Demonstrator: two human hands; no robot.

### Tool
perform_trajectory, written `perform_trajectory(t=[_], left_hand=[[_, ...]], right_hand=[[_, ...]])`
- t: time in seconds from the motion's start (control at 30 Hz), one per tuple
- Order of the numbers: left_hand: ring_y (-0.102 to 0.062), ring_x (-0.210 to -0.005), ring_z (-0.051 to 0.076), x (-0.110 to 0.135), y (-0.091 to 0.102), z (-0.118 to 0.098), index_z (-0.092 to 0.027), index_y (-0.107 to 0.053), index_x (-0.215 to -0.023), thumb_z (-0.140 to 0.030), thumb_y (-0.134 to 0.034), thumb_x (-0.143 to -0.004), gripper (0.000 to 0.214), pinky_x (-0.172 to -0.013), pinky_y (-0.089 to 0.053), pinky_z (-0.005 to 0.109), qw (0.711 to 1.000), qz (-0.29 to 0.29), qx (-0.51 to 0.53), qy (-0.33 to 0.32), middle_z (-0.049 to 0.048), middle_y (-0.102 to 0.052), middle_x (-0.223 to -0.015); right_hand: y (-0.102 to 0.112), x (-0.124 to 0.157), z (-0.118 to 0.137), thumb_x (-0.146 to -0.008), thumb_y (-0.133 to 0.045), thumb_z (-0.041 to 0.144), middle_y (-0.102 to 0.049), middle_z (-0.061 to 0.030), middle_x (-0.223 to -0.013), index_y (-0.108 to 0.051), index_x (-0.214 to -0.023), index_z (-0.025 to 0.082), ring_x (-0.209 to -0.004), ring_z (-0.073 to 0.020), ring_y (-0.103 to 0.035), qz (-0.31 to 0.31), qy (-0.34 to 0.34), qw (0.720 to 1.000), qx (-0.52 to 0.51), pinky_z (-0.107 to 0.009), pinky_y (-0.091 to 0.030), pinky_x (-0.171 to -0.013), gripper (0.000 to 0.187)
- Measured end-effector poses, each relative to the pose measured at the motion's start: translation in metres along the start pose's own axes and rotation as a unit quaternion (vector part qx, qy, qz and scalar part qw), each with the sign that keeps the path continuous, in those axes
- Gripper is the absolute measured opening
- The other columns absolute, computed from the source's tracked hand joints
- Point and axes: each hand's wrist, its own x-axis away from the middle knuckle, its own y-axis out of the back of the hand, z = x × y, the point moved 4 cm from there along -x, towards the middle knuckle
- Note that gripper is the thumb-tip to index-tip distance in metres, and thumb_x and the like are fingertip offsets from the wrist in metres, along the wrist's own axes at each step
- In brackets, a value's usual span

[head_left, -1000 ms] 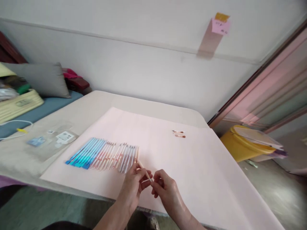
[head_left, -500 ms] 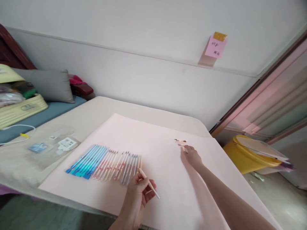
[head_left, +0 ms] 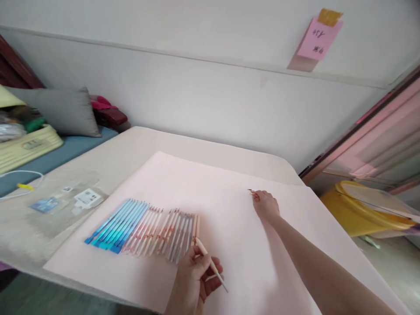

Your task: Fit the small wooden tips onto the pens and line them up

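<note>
My left hand (head_left: 201, 272) is closed around a slim pale pen-like stick (head_left: 211, 264), white at its lower end, held at a slant over the pink sheet. Just left of this hand lies a row of pencil-like sticks (head_left: 154, 229) side by side: blue ones (head_left: 120, 225) at the left, then reddish, cream and grey ones, with tan ones at the right end. Far to the right, my right hand (head_left: 266, 204) rests on the sheet with fingers curled over small brown-and-white pieces (head_left: 252, 191). The fingers mostly cover these pieces, and their kind is unclear.
The large pink sheet (head_left: 223, 210) covers much of the table (head_left: 203, 151). Clear plastic packaging (head_left: 87, 197) lies at the left. Behind it are a grey cushion (head_left: 62, 109) and a yellow case (head_left: 29, 146). A yellow bin (head_left: 344, 210) stands right of the table.
My right hand has moved onto the small pieces and now covers most of them. The left hand still holds the pale stick. The view has shifted slightly.
</note>
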Motion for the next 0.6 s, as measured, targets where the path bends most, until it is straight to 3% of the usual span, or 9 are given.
perform_trajectory(t=[0.23,0.6], left_hand=[[-0.059,-0.058,0.012,0.0,-0.001,0.001,-0.019,-0.047,-0.076,-0.031,-0.072,-0.06,0.032,-0.054,-0.046,0.025,1.0,0.01,0.0,0.01,0.0005,-0.064,-0.067],[-0.06,-0.059,0.013,0.0,-0.001,0.002,-0.019,-0.048,-0.081,-0.03,-0.071,-0.062,0.031,-0.056,-0.046,0.027,0.999,0.022,-0.002,0.023,0.0005,-0.064,-0.068]], right_hand=[[-0.004,0.0,-0.006,-0.085,-0.036,0.026,-0.063,-0.0067,-0.098,-0.059,-0.096,0.022,-0.088,-0.0182,-0.053,0.013,0.012,0.999,-0.041,-0.029,-0.037,-0.073,0.025],[-0.003,-0.004,0.016,-0.085,-0.038,0.036,-0.062,-0.0026,-0.1,-0.062,-0.091,0.029,-0.093,-0.0202,-0.05,0.056,0.014,0.994,-0.096,-0.031,-0.037,-0.071,0.027]])
